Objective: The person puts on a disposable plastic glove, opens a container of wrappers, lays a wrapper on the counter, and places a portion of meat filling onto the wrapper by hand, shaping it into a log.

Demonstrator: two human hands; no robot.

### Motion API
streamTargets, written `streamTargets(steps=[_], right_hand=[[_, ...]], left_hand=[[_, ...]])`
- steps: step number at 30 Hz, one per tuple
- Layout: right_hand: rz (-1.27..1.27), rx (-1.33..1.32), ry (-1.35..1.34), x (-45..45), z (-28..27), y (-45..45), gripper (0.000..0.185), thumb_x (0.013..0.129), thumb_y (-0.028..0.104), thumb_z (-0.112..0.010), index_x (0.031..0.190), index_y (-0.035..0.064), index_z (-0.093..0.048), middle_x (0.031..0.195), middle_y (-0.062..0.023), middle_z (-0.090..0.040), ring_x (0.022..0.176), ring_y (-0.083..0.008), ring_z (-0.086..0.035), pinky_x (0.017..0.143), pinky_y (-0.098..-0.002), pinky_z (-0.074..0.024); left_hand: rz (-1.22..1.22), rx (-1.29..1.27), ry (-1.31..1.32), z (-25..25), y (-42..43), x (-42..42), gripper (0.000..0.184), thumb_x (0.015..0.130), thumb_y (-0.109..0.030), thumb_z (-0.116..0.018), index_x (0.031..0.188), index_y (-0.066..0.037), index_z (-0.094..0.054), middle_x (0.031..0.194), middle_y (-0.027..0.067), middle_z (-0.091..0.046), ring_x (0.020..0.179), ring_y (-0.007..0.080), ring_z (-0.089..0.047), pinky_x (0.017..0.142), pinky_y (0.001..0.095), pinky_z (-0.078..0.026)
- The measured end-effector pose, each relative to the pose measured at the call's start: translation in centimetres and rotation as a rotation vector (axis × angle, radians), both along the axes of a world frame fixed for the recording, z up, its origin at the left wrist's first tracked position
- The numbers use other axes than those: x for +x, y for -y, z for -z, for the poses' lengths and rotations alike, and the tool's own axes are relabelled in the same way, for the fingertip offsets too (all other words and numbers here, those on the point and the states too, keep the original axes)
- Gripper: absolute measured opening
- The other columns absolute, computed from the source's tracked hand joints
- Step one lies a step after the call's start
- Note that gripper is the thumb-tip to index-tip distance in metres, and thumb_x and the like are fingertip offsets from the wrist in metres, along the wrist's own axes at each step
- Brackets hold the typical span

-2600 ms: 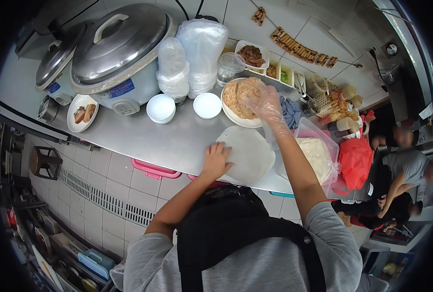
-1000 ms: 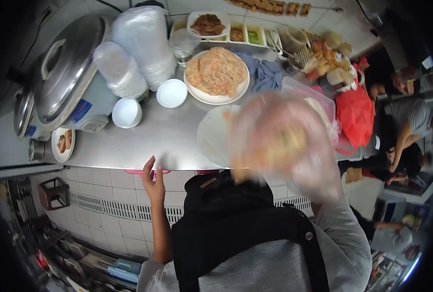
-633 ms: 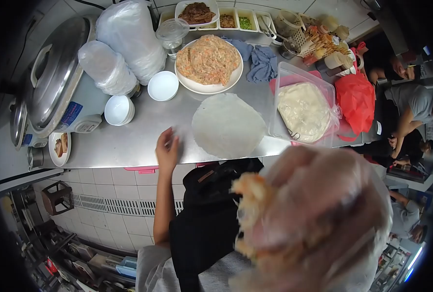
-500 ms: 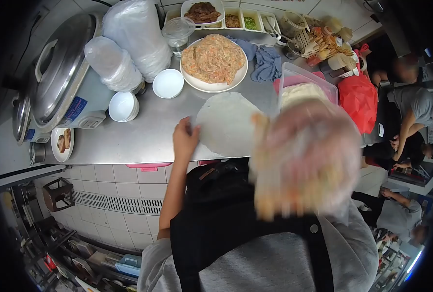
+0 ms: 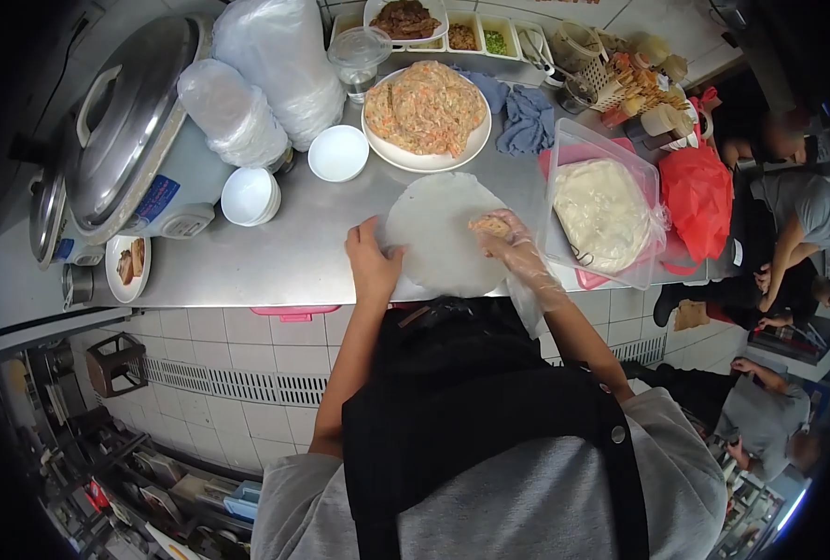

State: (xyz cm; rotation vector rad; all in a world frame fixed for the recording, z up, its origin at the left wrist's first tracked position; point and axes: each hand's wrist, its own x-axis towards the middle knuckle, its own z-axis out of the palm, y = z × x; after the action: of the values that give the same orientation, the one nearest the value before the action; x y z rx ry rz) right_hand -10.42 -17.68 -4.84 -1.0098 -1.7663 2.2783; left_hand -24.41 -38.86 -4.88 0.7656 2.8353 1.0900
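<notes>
A thin, round, whitish sheet [image 5: 433,233] lies flat on the metal counter [image 5: 307,266], and above its right part the person's right hand [image 5: 516,248], in a clear glove, is closed around a small lump of orange-flecked mixture [image 5: 489,225]. The bare left hand [image 5: 374,263] is at the sheet's left edge, its thumb and fingers apart, with nothing gripped that I can see from here. Just behind the sheet stands a white plate [image 5: 473,151] bearing a big mound of similar mixture [image 5: 427,109], and to the right a clear plastic box [image 5: 606,147] with a pale mass [image 5: 601,213] inside.
</notes>
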Motion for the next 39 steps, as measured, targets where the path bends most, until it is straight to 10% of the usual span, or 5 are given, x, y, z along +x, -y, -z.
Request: streamTargets(steps=[12,20,24,34,39], right_hand=[[-0.583,0.538,-0.253,-4.8,-4.6,3.3,0.054,0.083,0.029,-0.071,0.128,0.0059,-0.052,0.128,-0.015,-0.055,0.123,-0.0254,-0.048,0.103,-0.0324,-0.0356],[-0.259,-0.16,-0.293,-2.4,-9.9,2.4,0.118,0.06,0.095,-0.031,0.151,0.0238,-0.005,0.155,-0.0114,-0.009,0.14,-0.0382,-0.016,0.103,-0.0655,-0.0148],[-0.071,-0.185,-0.392,-2.0,-11.7,3.0,0.12,0.059,0.095,-0.033,0.15,0.0243,0.0,0.156,-0.0105,-0.004,0.141,-0.0373,-0.012,0.105,-0.0629,-0.0136],[0.233,-0.253,-0.797,-3.3,-11.4,-2.1,0.087,0.083,0.078,-0.028,0.15,0.0256,-0.009,0.155,-0.0113,-0.008,0.138,-0.034,-0.023,0.109,-0.0544,-0.0219],[-0.123,0.267,-0.37,-5.9,-6.4,0.1,0.077,0.081,0.046,-0.068,0.142,0.0108,-0.036,0.147,-0.0112,-0.034,0.132,-0.024,-0.036,0.109,-0.0413,-0.0279]], left_hand=[[0.35,0.283,0.387,1.0,0.6,-0.5,0.068,0.064,0.002,-0.076,0.126,-0.001,-0.048,0.118,0.0154,-0.049,0.1,0.0278,-0.058,0.085,0.0346,-0.052],[0.261,0.059,0.291,-7.6,1.3,0.8,0.044,0.074,-0.024,-0.075,0.107,0.0,-0.059,0.1,0.016,-0.06,0.09,0.0315,-0.061,0.075,0.0392,-0.05],[0.61,-0.114,0.492,-13.4,-3.6,5.2,0.064,0.077,-0.061,-0.062,0.09,0.001,-0.063,0.09,0.0171,-0.063,0.085,0.0333,-0.062,0.073,0.039,-0.049],[1.146,0.267,0.384,-9.9,-9.3,8.9,0.026,0.092,-0.023,-0.05,0.082,-0.001,-0.058,0.081,0.0193,-0.06,0.084,0.0379,-0.058,0.079,0.0475,-0.045],[1.229,-0.007,0.488,-12.1,-4.4,3.2,0.026,0.084,-0.026,-0.066,0.073,-0.004,-0.059,0.072,0.0103,-0.06,0.074,0.0257,-0.06,0.071,0.0346,-0.048]])
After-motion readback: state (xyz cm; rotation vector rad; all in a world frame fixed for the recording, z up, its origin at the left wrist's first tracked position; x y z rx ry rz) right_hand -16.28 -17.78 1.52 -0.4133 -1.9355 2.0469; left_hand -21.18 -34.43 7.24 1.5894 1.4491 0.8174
